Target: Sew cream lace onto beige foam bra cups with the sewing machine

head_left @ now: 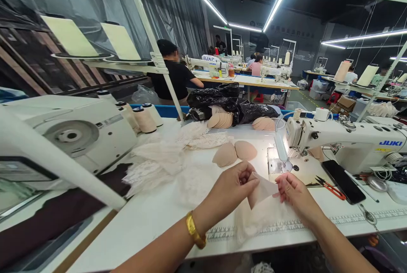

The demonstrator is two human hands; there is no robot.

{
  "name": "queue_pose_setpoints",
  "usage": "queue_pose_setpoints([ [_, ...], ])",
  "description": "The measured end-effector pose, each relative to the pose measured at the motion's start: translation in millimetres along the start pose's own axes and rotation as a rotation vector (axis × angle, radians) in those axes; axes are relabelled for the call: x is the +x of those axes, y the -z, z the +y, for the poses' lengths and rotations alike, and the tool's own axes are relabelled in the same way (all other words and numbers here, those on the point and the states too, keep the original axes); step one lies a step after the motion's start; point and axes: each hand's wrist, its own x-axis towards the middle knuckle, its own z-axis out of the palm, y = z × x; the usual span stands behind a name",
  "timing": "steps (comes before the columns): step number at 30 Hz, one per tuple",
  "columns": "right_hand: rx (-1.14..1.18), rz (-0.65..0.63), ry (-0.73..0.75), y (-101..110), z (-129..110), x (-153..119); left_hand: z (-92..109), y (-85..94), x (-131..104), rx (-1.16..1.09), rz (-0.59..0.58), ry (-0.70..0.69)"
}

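Observation:
My left hand (233, 190), with a gold bracelet above it, pinches the upper left edge of a thin pale fabric piece (263, 189). The right edge of that piece is pinched in my right hand (293, 193). Sheer cream fabric (254, 220) hangs below the piece, over the ruler strip at the table's front. Two beige pads (225, 154) lie side by side just beyond my left hand. The sewing machine's lit needle area (281, 166) is behind my right hand.
White lace (155, 158) is heaped at the left, near thread cones (144, 120). Stacked beige pads (220, 120) and black plastic bags (216, 97) line the back. Orange-handled scissors (332, 189) and a black phone (343, 182) lie at the right. A person (173, 73) sits farther off.

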Motion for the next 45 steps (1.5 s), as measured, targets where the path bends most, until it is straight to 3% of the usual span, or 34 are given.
queue_pose_setpoints([
  [5,-0.106,-0.057,0.109,-8.8,-10.7,-6.6,3.1,6.0,10.7,0.163,-0.094,-0.007],
  [7,-0.200,-0.118,0.150,-10.2,-19.3,-12.0,10.1,11.9,19.8,0.149,-0.259,-0.071],
  [11,-0.388,-0.238,0.230,-4.8,-44.9,-20.5,21.3,17.8,41.3,0.067,-0.723,-0.224],
  [13,-0.492,-0.239,0.293,0.5,-59.1,-20.7,22.7,19.3,49.5,0.117,-0.804,-0.253],
  [16,-0.711,-0.089,0.523,7.4,-76.2,-16.7,23.0,23.5,54.1,0.208,-0.697,-0.315],
  [19,-0.896,0.099,0.838,10.2,-81.6,-9.4,23.2,28.8,50.9,0.343,-0.372,-0.457],
  [22,-0.987,0.147,1.041,13.5,-69.5,1.9,17.6,29.2,43.2,0.631,-0.115,-0.650],
  [25,-1.071,-0.002,1.052,23.9,-43.2,17.3,3.8,19.2,33.8,0.900,-0.165,-0.744],
  [28,-1.169,-0.236,0.927,40.5,-16.9,33.4,-11.2,1.1,30.4,0.945,-0.357,-0.774],
  [30,-1.216,-0.323,0.876,51.1,-5.9,42.0,-19.5,-11.7,35.7,0.942,-0.399,-0.818],
  [36,-1.243,-0.312,0.906,67.5,-0.7,47.9,-42.1,-36.1,61.0,0.984,-0.353,-0.755],
  [41,-1.249,-0.310,0.880,72.9,-2.3,37.6,-53.0,-42.0,58.8,0.823,-0.249,-0.811],
  [45,-1.210,-0.326,0.840,73.7,-2.9,34.4,-56.7,-44.6,58.1,0.766,-0.235,-0.845],
])
